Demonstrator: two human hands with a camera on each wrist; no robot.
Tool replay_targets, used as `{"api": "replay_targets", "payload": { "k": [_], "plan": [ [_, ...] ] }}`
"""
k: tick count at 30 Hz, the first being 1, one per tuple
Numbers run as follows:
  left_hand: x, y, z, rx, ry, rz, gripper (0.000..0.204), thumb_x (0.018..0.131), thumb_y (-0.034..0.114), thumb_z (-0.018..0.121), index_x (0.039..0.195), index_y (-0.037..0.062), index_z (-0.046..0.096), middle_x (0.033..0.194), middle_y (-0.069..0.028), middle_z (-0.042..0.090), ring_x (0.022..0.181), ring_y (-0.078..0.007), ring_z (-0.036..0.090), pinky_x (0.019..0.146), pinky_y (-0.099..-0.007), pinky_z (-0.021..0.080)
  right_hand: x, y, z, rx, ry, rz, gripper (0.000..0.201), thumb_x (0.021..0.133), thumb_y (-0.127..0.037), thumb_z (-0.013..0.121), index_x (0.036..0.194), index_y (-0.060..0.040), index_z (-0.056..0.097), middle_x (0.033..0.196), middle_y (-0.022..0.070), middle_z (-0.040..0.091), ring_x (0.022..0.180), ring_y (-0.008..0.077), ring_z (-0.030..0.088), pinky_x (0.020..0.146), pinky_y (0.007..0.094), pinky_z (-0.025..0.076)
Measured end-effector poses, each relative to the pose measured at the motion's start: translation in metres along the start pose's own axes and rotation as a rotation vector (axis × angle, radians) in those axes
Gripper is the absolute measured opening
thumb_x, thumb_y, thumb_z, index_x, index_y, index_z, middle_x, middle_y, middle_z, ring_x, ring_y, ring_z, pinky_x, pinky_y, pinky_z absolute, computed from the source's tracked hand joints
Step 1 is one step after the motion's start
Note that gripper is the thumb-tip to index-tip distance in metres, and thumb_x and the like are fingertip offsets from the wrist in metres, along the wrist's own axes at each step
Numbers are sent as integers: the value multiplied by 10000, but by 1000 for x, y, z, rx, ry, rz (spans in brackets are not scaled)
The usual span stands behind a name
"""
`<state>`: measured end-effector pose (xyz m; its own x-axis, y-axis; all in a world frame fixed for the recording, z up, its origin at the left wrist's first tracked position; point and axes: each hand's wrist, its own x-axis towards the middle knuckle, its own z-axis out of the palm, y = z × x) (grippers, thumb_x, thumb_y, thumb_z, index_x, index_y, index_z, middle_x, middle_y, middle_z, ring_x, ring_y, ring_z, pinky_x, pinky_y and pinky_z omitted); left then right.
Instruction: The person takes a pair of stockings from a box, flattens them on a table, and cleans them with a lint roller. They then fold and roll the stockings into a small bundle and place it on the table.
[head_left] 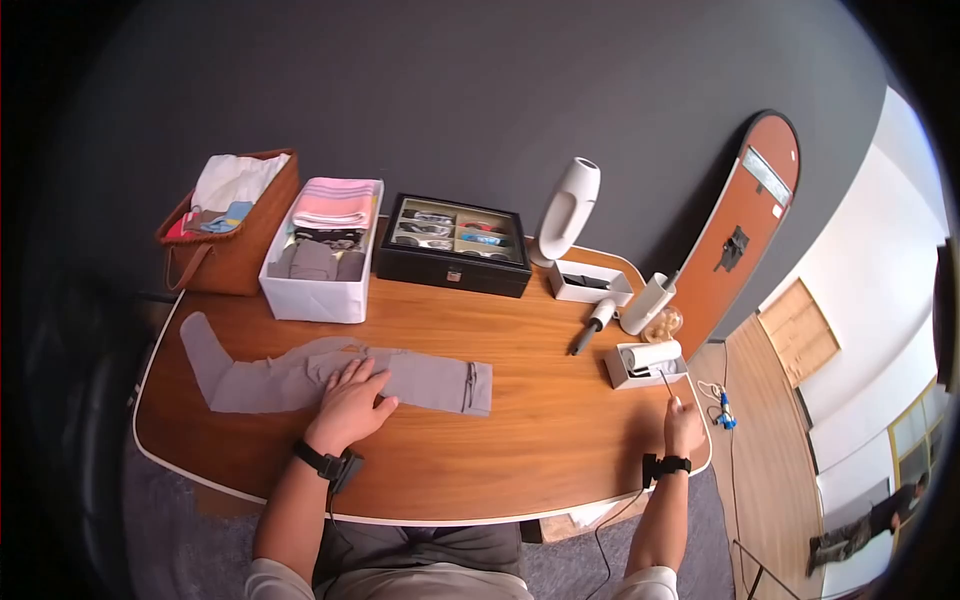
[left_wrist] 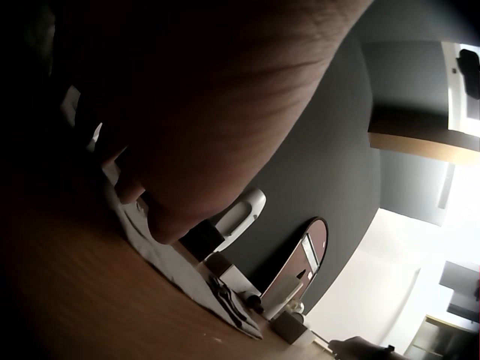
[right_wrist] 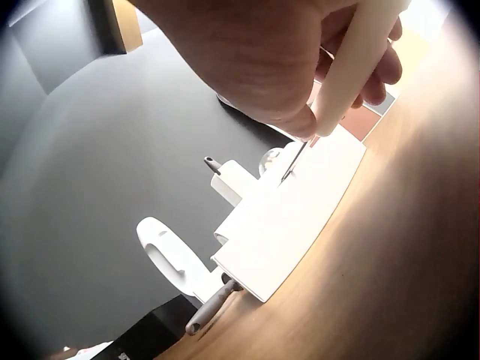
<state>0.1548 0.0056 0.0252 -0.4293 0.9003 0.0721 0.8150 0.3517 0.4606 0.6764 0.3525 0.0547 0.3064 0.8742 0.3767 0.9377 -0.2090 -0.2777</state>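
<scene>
My left hand (head_left: 347,408) rests with its fingers spread on a grey garment (head_left: 430,380) laid out across the left half of the table. The garment has a narrow bent end at the left and a thin dark strap or cord (head_left: 470,386) near its right end. At the table's right side my right hand (head_left: 683,430) grips a tool's thick pale handle (right_wrist: 360,67). Its thin dark shaft (right_wrist: 295,163) points over a small white box (right_wrist: 300,217). A white cylinder (head_left: 650,355) lies in that box.
Along the back stand a brown bag (head_left: 245,240), a white bin (head_left: 315,305) of folded cloths, a black glasses case (head_left: 450,275) and a white oval appliance (head_left: 568,210). A white tray (head_left: 592,287), a brush-like tool (head_left: 597,322) and a white holder (head_left: 649,303) are at the right.
</scene>
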Motion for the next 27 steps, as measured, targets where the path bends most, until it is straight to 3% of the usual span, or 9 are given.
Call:
{"api": "replay_targets", "payload": {
  "k": [6,9,12,15,18,21,23,27],
  "plan": [
    [6,-16,-9,-82,84,38,562,1024,401,719,1463,52,698,1664,-226,529,1562,-413,449,1290,-522,359,-2,6,-9,-130,39,-119,478,1004,-531,625,1069,-93,805,1086,192,826,1064,421,776,978,592,539],
    [11,-17,-14,-76,123,24,466,1007,347,741,1360,43,752,1566,-204,614,1476,-405,527,1247,-510,409,-1,7,-13,-193,71,-151,449,1024,-491,576,1042,-108,809,1116,200,822,1083,422,772,1018,610,517],
    [22,-25,-4,-66,262,72,341,990,321,745,1209,61,776,1363,-143,696,1313,-363,607,1130,-512,472,2,4,-11,-256,110,-220,447,1024,-481,571,1015,-102,808,1090,194,827,1055,416,779,1048,612,498],
    [29,-24,4,-109,319,80,263,979,283,756,1132,70,775,1237,-125,699,1259,-362,620,1091,-515,486,-4,-16,-23,-300,82,-238,386,1009,-424,598,1053,-93,791,1163,195,816,1081,409,765,1057,609,491],
    [27,-22,1,-189,277,102,238,971,218,777,1136,46,777,1221,-154,690,1221,-379,639,1093,-493,497,-15,-28,-23,-375,375,-425,314,965,-353,674,1104,-84,759,1232,197,787,1131,404,736,1044,623,482],
    [29,-27,7,-206,309,145,211,970,197,783,1124,53,781,1201,-158,694,1204,-378,648,1078,-481,507,-45,-82,-38,-266,355,-413,278,921,-265,749,1130,-83,727,1264,192,759,1176,410,704,1002,595,504],
    [28,-24,5,-213,293,152,217,973,207,784,1124,50,783,1189,-160,700,1211,-381,648,1076,-483,512,-80,-120,-31,214,154,-603,163,907,-149,783,1048,-81,735,959,154,712,958,378,714,794,491,567],
    [27,-24,6,-228,242,138,240,978,229,788,1131,44,795,1185,-164,712,1224,-383,649,1082,-483,518,-191,-216,-13,441,-209,-846,255,950,-318,818,874,-93,727,964,140,743,902,375,739,763,492,586]
  ]
}}
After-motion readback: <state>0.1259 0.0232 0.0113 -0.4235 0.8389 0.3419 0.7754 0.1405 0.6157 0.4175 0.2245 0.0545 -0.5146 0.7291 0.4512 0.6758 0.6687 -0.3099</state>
